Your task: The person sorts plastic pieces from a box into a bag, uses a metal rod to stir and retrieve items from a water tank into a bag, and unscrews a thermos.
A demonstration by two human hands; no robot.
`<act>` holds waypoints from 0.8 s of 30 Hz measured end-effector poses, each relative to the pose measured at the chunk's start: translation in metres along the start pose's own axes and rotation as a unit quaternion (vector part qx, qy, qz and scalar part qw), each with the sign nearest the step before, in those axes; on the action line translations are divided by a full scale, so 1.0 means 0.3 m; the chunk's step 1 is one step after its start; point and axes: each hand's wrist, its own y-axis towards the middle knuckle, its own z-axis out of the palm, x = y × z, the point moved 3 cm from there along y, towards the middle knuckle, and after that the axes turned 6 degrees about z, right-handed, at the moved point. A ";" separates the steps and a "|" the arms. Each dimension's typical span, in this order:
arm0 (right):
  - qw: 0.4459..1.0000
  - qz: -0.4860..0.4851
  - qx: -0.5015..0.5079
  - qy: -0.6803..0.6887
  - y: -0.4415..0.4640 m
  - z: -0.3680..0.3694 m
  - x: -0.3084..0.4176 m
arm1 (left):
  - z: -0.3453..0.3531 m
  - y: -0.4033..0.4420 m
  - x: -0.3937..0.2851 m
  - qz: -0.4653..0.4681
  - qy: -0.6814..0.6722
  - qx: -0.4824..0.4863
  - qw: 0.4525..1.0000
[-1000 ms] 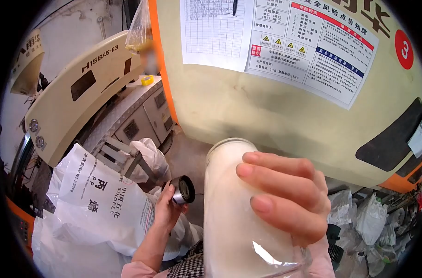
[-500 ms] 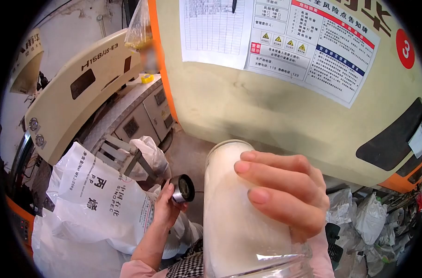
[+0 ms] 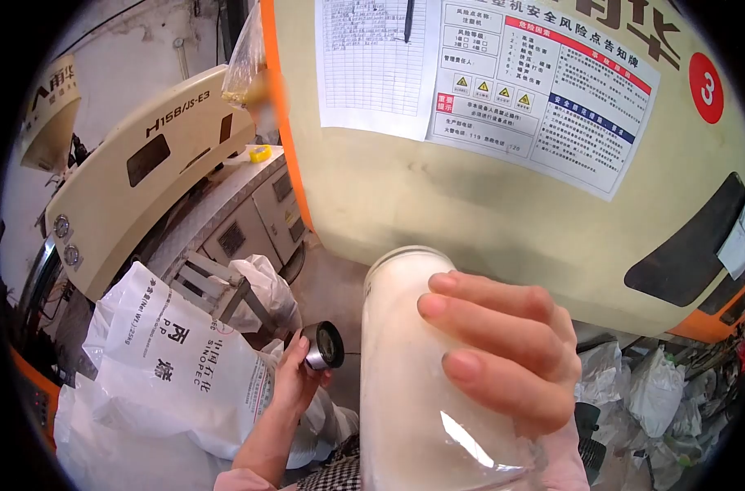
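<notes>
A large clear jar [image 3: 413, 368] with whitish contents fills the lower middle, close to the camera, its round end pointing up. My right hand [image 3: 503, 352] is wrapped over the jar's right side, fingers bent against it. Lower and to the left, my left hand [image 3: 299, 375] grips a round black and silver lid [image 3: 324, 345], its dark hollow inside facing me. The lid is apart from the jar. Behind my left forearm lies a white printed sack [image 3: 176, 360].
A cream machine panel [image 3: 372, 180] with posted sheets [image 3: 544, 90] stands just beyond the jar. At the left are a grey stool [image 3: 225, 286], a metal cabinet [image 3: 266, 204] and another machine [image 3: 151, 164]. Clear plastic bags [image 3: 654, 393] lie at the lower right.
The view has tilted slightly, so the panel and sheets sit a little lower. Both hands keep their holds; the lid in my left hand appears slightly lower in view.
</notes>
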 end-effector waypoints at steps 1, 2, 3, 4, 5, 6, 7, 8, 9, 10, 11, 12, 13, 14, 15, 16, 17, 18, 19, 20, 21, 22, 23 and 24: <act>1.000 0.002 -0.001 0.002 0.000 -0.001 0.000 | 0.000 0.001 0.001 0.005 0.002 0.007 1.000; 1.000 0.003 -0.002 0.003 0.000 -0.002 0.000 | 0.000 0.000 0.001 0.006 0.002 0.007 1.000; 1.000 -0.001 -0.003 0.002 0.000 -0.003 0.001 | 0.001 -0.001 0.000 0.006 0.001 0.010 1.000; 1.000 -0.003 -0.004 0.002 0.000 -0.004 0.001 | 0.003 -0.001 0.000 0.007 0.001 0.013 1.000; 1.000 -0.005 -0.005 0.001 0.000 -0.006 0.002 | 0.007 -0.002 -0.002 0.007 0.001 0.014 1.000; 1.000 -0.002 -0.006 0.005 -0.002 -0.006 0.002 | 0.011 -0.005 -0.004 0.007 0.004 0.010 1.000; 1.000 0.000 -0.007 0.007 -0.002 -0.009 0.002 | 0.014 -0.007 -0.007 0.006 0.007 0.006 1.000; 1.000 0.002 -0.008 0.009 -0.002 -0.012 0.001 | 0.017 -0.007 -0.008 0.006 0.008 0.006 1.000; 1.000 0.002 0.001 0.005 -0.001 -0.017 0.001 | 0.019 -0.007 -0.008 0.004 0.010 0.004 1.000; 1.000 0.002 0.005 0.003 -0.003 -0.019 0.001 | 0.021 -0.008 -0.007 0.002 0.012 0.001 1.000; 1.000 0.002 0.010 0.001 -0.004 -0.020 0.001 | 0.019 -0.006 -0.003 0.001 0.012 0.001 1.000; 1.000 0.005 0.005 0.000 -0.007 -0.019 0.000 | 0.015 -0.004 0.002 0.003 0.010 0.005 1.000; 1.000 0.007 0.003 0.000 -0.007 -0.014 -0.004 | 0.013 -0.003 0.006 0.004 0.007 0.008 1.000; 1.000 0.009 0.001 0.000 -0.007 -0.009 -0.009 | 0.015 -0.004 0.006 0.003 0.007 0.007 1.000; 0.999 -0.026 -0.034 0.016 -0.002 -0.003 -0.016 | 0.019 -0.004 0.005 0.002 0.004 0.007 1.000; 0.997 -0.043 -0.052 0.025 -0.004 -0.001 -0.021 | 0.022 -0.004 0.003 0.001 0.000 0.008 1.000; 0.995 -0.060 -0.070 0.033 -0.006 0.001 -0.025 | 0.023 -0.004 0.003 0.000 0.001 0.007 1.000; 0.995 -0.058 -0.066 0.042 -0.009 0.003 -0.030 | 0.023 -0.004 0.003 0.000 0.003 0.008 1.000; 0.995 -0.056 -0.065 0.046 -0.011 0.003 -0.032 | 0.023 -0.004 0.002 0.000 0.005 0.009 1.000; 0.995 -0.054 -0.063 0.050 -0.013 0.003 -0.034 | 0.025 -0.005 0.001 -0.002 0.005 0.008 1.000; 0.996 -0.045 -0.051 0.063 -0.012 0.002 -0.037 | 0.027 -0.007 -0.001 -0.002 0.012 -0.002 1.000; 0.996 -0.039 -0.044 0.069 -0.014 0.003 -0.040 | 0.027 -0.006 -0.003 -0.002 0.019 -0.012 1.000; 0.996 -0.034 -0.038 0.076 -0.015 0.004 -0.044 | 0.028 -0.005 -0.003 -0.004 0.019 -0.014 1.000; 0.996 -0.036 -0.033 0.076 -0.018 0.006 -0.048 | 0.028 -0.008 -0.004 -0.004 0.021 -0.015 1.000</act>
